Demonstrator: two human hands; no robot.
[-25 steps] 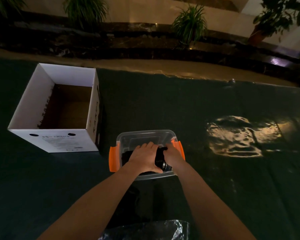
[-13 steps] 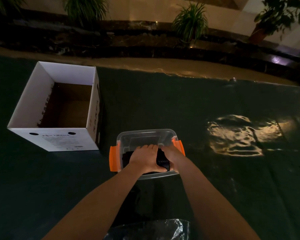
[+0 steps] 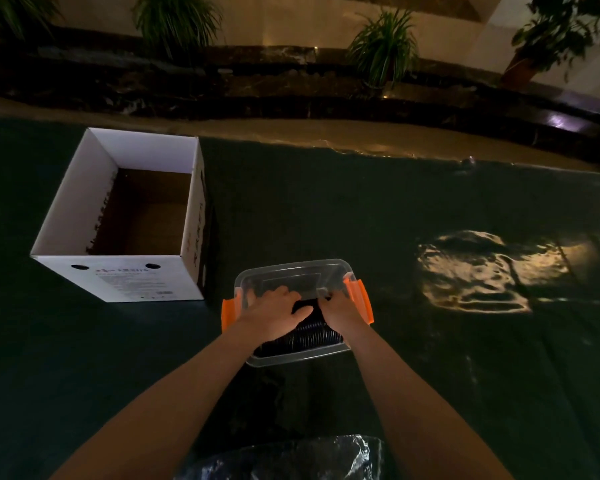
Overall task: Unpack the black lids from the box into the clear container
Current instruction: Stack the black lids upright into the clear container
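Work surface: a broad table [image 3: 326, 202] covered in dark green cloth, dimly lit, far edge running along a tan strip of floor. A wrinkled patch on the right side catches warm light [image 3: 478, 268]. Resting directly on the cloth: an open white cardboard box [image 3: 125, 282] at left, upright, brown bottom showing, printed text and two oval holes on its near face. Just right of it and nearer, apart from it, a clear container [image 3: 291, 271] with orange side latches. At the near edge, crinkled clear plastic wrap [image 3: 291, 459], partly cut off.
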